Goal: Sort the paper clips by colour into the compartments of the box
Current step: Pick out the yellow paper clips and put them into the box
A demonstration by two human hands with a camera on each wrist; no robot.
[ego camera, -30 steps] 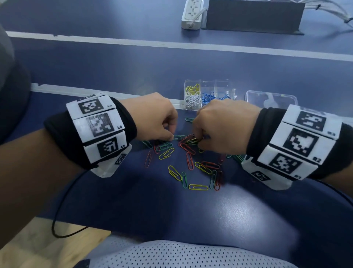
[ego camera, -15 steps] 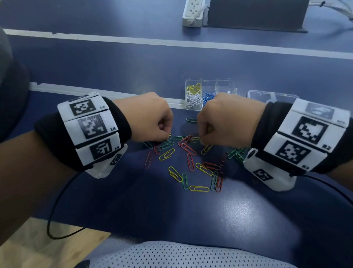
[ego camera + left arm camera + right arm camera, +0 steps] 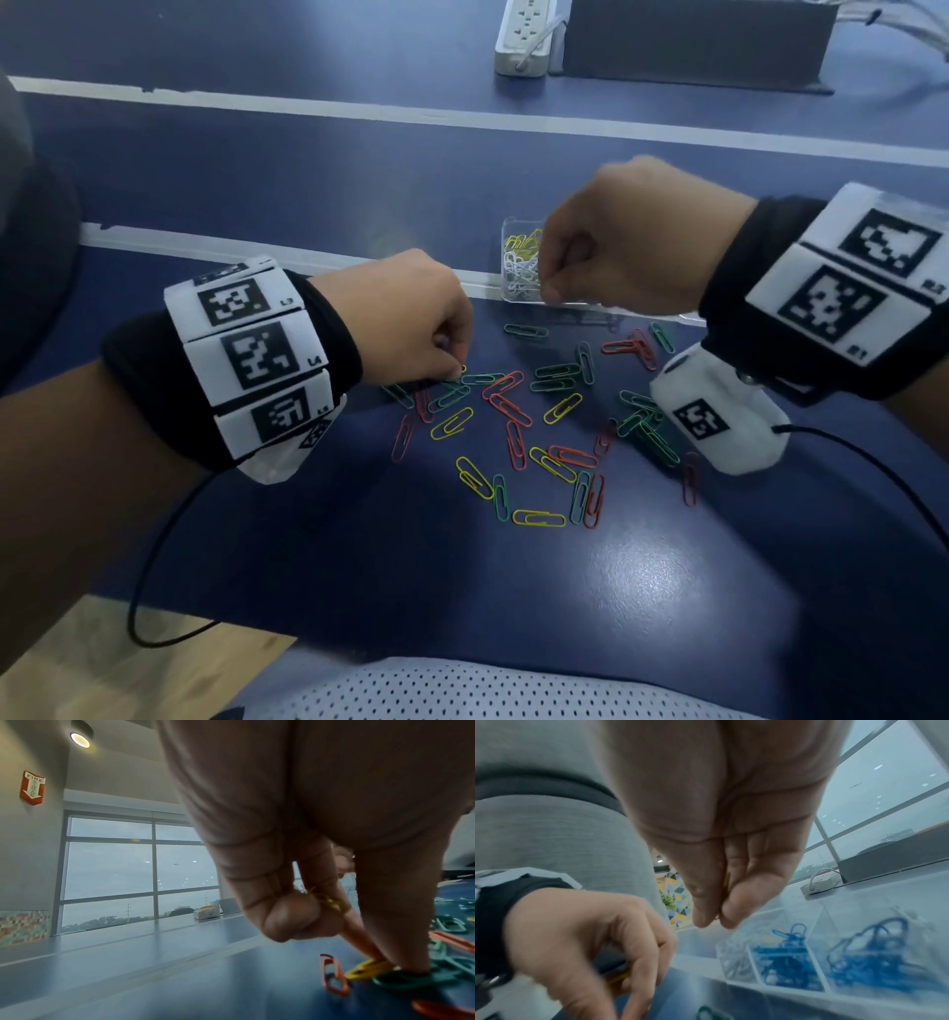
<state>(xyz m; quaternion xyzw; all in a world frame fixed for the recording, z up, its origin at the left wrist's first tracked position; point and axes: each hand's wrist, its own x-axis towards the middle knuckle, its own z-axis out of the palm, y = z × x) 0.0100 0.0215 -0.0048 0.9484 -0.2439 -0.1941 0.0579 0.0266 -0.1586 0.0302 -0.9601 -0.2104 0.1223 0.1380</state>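
Observation:
Loose paper clips (image 3: 513, 411) in red, green and yellow lie scattered on the blue table. My left hand (image 3: 454, 367) is down at the pile's left edge. It holds yellow clips (image 3: 326, 900) in its curled fingers, while thumb and forefinger touch another yellow clip (image 3: 367, 968) on the table. My right hand (image 3: 550, 295) hovers over the clear compartment box (image 3: 506, 241), pinching a yellow clip (image 3: 726, 882) between thumb and fingers. The box holds yellow clips (image 3: 524, 239), white clips (image 3: 521, 277) and blue clips (image 3: 782, 961) in separate compartments; my right hand hides most of it in the head view.
A white power strip (image 3: 524, 36) and a dark box (image 3: 693, 41) stand at the back of the table. A black cable (image 3: 154, 565) hangs from my left wrist over the table's front edge. White tape lines (image 3: 462, 121) cross the surface.
My right hand has lifted off the pile with a yellow clip and moved back and up over the box. My left hand has stayed at the pile's left edge.

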